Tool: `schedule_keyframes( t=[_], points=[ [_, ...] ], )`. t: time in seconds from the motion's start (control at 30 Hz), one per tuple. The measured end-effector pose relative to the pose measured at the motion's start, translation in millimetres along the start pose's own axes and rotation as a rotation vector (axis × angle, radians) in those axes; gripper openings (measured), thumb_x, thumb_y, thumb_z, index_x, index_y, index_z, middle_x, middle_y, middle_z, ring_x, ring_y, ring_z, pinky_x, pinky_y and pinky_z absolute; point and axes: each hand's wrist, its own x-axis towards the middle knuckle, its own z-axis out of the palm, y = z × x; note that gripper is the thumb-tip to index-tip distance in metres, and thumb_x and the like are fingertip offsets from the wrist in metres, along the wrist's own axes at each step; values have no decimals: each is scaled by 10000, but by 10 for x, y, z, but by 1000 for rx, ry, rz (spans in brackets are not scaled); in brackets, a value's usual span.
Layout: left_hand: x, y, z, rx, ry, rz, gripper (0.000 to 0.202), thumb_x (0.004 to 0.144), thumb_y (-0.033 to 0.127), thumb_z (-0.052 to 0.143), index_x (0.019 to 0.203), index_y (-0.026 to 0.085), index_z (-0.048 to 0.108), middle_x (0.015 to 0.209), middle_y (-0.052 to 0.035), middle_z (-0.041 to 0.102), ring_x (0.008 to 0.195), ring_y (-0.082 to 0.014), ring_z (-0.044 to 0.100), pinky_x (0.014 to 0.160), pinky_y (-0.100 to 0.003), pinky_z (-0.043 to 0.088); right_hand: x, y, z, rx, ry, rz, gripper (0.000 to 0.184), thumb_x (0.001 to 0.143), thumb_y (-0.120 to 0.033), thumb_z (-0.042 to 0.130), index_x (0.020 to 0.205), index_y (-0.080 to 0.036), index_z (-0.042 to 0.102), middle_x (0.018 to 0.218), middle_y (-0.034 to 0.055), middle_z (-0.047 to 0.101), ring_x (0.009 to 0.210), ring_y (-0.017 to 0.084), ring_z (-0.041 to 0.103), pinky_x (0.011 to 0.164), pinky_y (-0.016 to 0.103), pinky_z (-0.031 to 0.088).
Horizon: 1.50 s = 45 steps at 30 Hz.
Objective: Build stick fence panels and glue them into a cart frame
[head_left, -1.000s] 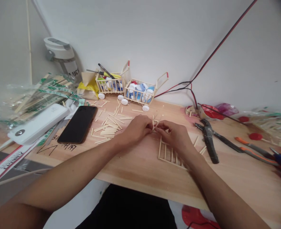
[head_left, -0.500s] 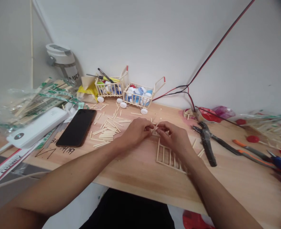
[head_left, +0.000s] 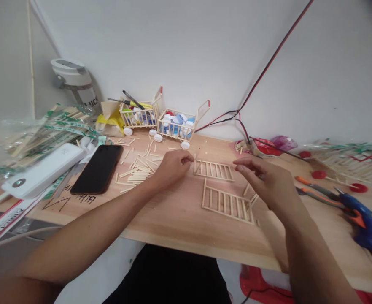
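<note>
Two flat ladder-like panels of thin wooden sticks lie on the wooden table (head_left: 179, 219). The far panel (head_left: 214, 170) lies just right of my left hand (head_left: 171, 168), whose fingers are curled and pinch that panel's left end. The near panel (head_left: 227, 204) lies in front of it, untouched. My right hand (head_left: 270, 181) hovers above the table to the right of both panels, fingers loosely apart and holding nothing. A heap of cut sticks (head_left: 138, 169) lies left of my left hand.
Two small stick carts (head_left: 160, 118) filled with bottle caps stand by the wall. A black phone (head_left: 97, 168), a white power bank (head_left: 43, 171) and bagged sticks (head_left: 37, 135) are at the left. A blue glue gun (head_left: 365, 217) and orange-handled pliers (head_left: 315, 190) lie at the right.
My hands have come apart: the right hand moved right and opened, uncovering both stick panels. My left hand stays at the far panel's end. The view shifted, bringing the glue gun in.
</note>
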Motion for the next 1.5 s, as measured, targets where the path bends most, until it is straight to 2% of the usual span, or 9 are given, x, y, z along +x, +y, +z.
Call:
schedule_keyframes(
  t=[0.13,0.2,0.3,0.5,0.67,0.83,0.93,1.17,1.5],
  points=[
    [6,13,-26,-40,77,2,146,798,182,561,793,160,705,758,-7,705,663,-118,581,685,-246,434,-372,-23,-88,-53,-161,-123,317,850,-447,593,1086,-241,644,1067,72,693,929,234,653,795,377,529],
    [6,12,-32,-53,100,0,150,804,194,560,792,163,707,748,1,697,669,-114,577,674,-239,419,-534,-34,-34,-72,-239,-196,435,835,-452,612,1209,-231,588,1200,98,647,1090,263,607,915,428,502],
    [6,6,-32,-57,119,-11,156,807,204,560,785,157,706,748,-3,691,688,-119,580,664,-237,408,-669,-30,81,-131,-328,-256,515,840,-408,612,1309,-216,519,1294,125,592,1191,283,549,971,470,470],
    [-1,8,-34,-62,153,4,153,811,189,549,791,151,696,764,-5,695,691,-122,577,684,-240,429,-665,-12,154,-207,-348,-304,474,884,-324,546,1345,-228,490,1279,132,601,1170,293,559,953,506,466],
    [-16,4,-21,-110,170,34,176,821,167,550,899,161,707,866,-25,722,762,-133,614,734,-261,472,-664,-48,-38,-262,-281,-357,483,905,-367,514,1363,-218,465,1239,128,627,1112,276,601,923,452,504],
    [43,9,-20,-196,193,17,193,826,167,559,951,154,705,930,-51,730,826,-147,646,780,-291,504,-397,-22,-429,-313,-84,-402,518,911,-412,497,1394,-237,434,1280,122,609,1148,290,588,925,445,503],
    [107,29,-47,-237,220,-9,215,816,158,579,991,142,702,943,-62,727,836,-152,651,787,-296,509,-68,-20,-554,-357,-56,-417,514,914,-430,485,1387,-230,454,1304,121,594,1178,302,566,949,457,482],
    [119,14,-83,-232,212,22,229,820,143,589,1026,141,688,976,-63,715,849,-144,639,788,-297,503,485,-19,-405,-286,-141,-432,490,901,-458,501,1340,-240,512,1283,91,612,1180,271,563,978,459,463],
    [95,32,-69,-200,180,45,249,814,122,587,1040,147,688,896,-51,688,772,-125,596,765,-288,496,667,80,-254,-281,-226,-501,478,903,-470,486,1307,-224,551,1260,102,628,1166,274,575,957,467,477]
  ],
)
